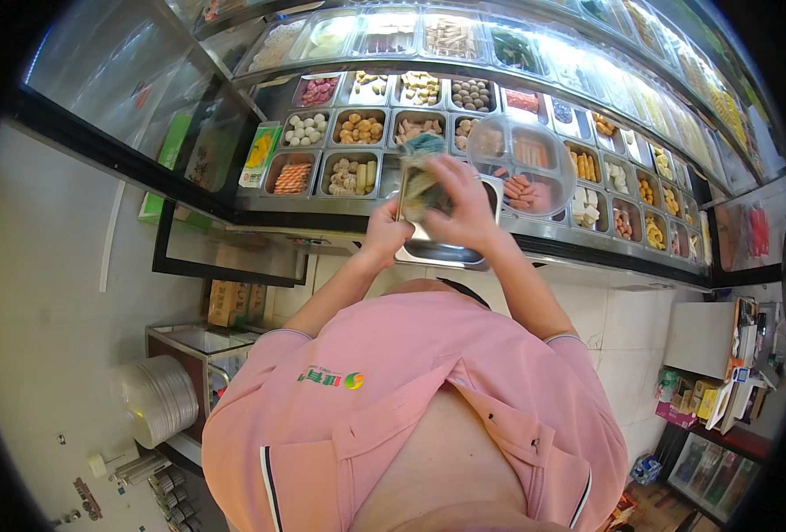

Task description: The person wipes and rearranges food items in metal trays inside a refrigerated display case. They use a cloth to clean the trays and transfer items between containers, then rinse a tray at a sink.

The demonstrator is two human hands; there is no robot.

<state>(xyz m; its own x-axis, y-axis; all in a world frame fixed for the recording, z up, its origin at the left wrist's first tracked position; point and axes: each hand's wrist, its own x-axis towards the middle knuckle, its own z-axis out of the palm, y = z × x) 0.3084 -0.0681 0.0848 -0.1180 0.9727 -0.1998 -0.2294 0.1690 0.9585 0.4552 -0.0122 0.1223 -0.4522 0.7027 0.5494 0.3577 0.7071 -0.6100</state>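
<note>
My left hand (388, 234) grips the left side of a stainless-steel food pan (443, 251), held at the front edge of a refrigerated display counter. My right hand (461, 203) is at the pan's open side, blurred, with a crumpled greenish cloth (423, 154) between thumb and fingers. The cloth's far end sticks out past the pan's far rim. My hand hides part of the pan's inside. Right of the pan, a clear round plastic lid (553, 156) lies over several filled pans. Sausage pieces (526, 193) show through it.
Rows of steel pans hold foods such as white balls (305, 129) and striped sticks (293, 178). A green box (260, 154) stands at their left. Above runs a shelf of lidded containers (453, 33). A glass door (233, 249) juts out left. Stacked clear lids (157, 402) stand lower left.
</note>
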